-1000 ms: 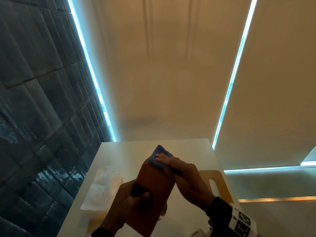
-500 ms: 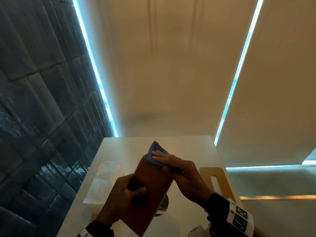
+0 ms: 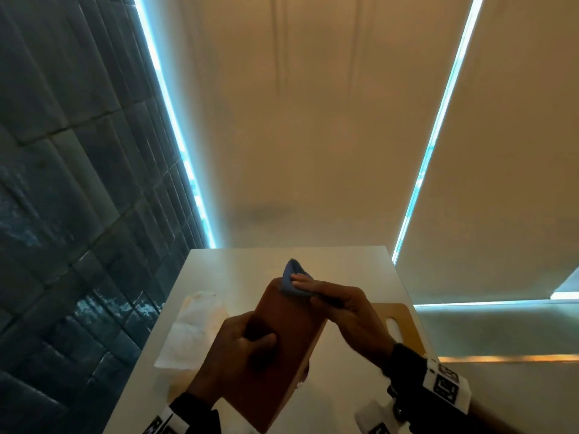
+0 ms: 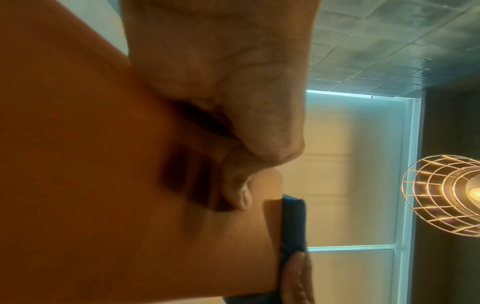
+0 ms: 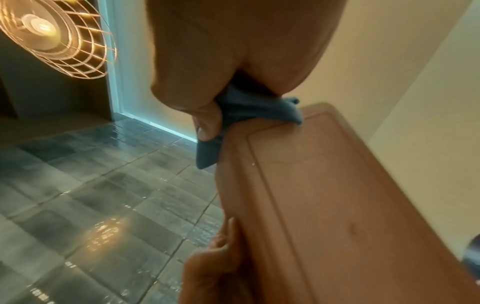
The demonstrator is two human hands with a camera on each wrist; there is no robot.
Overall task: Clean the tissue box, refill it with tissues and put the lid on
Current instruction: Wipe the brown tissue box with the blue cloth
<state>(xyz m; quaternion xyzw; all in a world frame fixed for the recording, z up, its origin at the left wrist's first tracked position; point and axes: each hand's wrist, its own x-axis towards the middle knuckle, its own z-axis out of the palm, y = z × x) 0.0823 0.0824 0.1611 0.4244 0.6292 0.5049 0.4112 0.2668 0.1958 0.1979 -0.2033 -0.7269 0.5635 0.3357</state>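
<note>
Clamped round the lower part of the brown tissue box (image 3: 283, 346), the left hand (image 3: 233, 355) kept its grip with the thumb across the near face and the fingers curled behind, holding the box tilted in the air above the white tabletop (image 3: 250, 264). Its far end pointed up and away from the person. At that far end the right hand (image 3: 351, 311) pressed a folded blue cloth (image 3: 293, 278) against the top corner of the box, its grip closed on the cloth with the thumb and fingers pinching the fabric. In the right wrist view the cloth (image 5: 249, 115) draped over the rounded edge of the box (image 5: 324, 195), one flap hanging down the side, and the fingertips of the other hand (image 5: 221, 242) showed along the box's lower edge. In the left wrist view the thumb (image 4: 236, 185) lay flat on the box's face (image 4: 91, 164), with the cloth (image 4: 293, 226) wrapped over the far rim.

On the tabletop to the left of the box lay a white pack of tissues (image 3: 194, 330). To the right, partly hidden behind the right hand, lay the flat wooden lid (image 3: 398, 324) with its long slot facing up. A dark tiled wall (image 3: 62, 214) stood on the left. A wire-cage lamp (image 5: 54, 35) glowed in both wrist views.
</note>
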